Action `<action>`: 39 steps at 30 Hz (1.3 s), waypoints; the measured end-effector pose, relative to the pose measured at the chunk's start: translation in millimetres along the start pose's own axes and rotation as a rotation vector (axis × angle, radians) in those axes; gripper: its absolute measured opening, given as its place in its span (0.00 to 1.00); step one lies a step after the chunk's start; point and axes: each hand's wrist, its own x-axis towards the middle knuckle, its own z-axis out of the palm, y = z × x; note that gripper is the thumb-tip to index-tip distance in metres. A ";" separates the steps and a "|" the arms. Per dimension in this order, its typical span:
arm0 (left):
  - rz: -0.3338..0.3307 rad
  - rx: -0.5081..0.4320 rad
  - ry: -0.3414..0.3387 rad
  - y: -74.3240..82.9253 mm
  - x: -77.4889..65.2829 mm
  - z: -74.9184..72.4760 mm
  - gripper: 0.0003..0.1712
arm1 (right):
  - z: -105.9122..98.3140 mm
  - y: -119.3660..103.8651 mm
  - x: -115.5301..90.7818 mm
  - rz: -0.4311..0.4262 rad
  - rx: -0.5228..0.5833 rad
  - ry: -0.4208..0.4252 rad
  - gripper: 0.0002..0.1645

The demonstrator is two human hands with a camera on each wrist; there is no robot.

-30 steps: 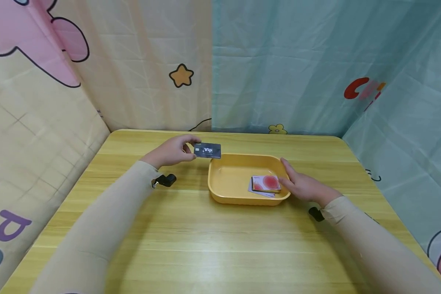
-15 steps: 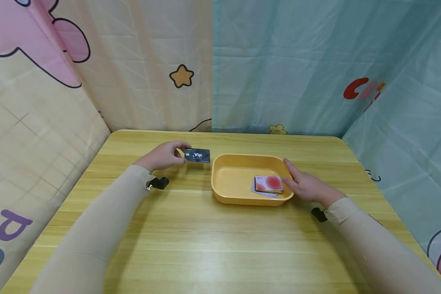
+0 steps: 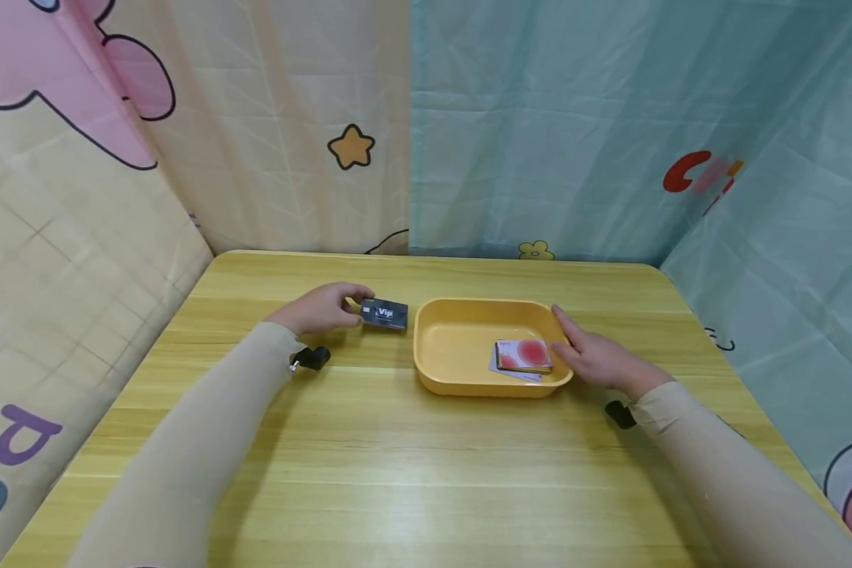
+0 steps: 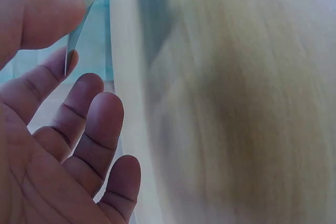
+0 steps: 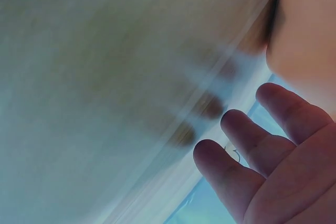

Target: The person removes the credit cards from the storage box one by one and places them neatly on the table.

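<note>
In the head view my left hand pinches a dark card marked "Vip" by its left end. The left wrist view shows the card edge-on between thumb and index finger, the other fingers loosely bent. Just right of it stands a shallow yellow tray. A small pile of cards, with a pink and red one on top, lies in the tray's right part. My right hand holds the tray's right rim, thumb over the inner side; the right wrist view shows several fingers nearly straight.
The light wooden table reaches back to a patterned curtain, with more curtain on both sides. Dark wrist cameras hang beneath the sleeves.
The Vip card has left the tray's far left corner, shifting left and down to beside the tray, now slightly tilted. My right hand and the tray have slid a little to the right.
</note>
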 end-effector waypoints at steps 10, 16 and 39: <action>-0.049 0.000 -0.034 -3.4 -0.2 7.5 0.31 | -0.9 1.9 0.8 0.004 0.007 -0.001 0.45; -0.035 0.031 -0.044 -3.5 1.9 10.6 0.31 | 0.0 4.7 1.8 0.011 0.007 -0.003 0.45; -0.103 0.108 -0.040 -4.9 3.1 15.9 0.32 | 0.0 4.6 1.5 0.025 0.004 -0.009 0.45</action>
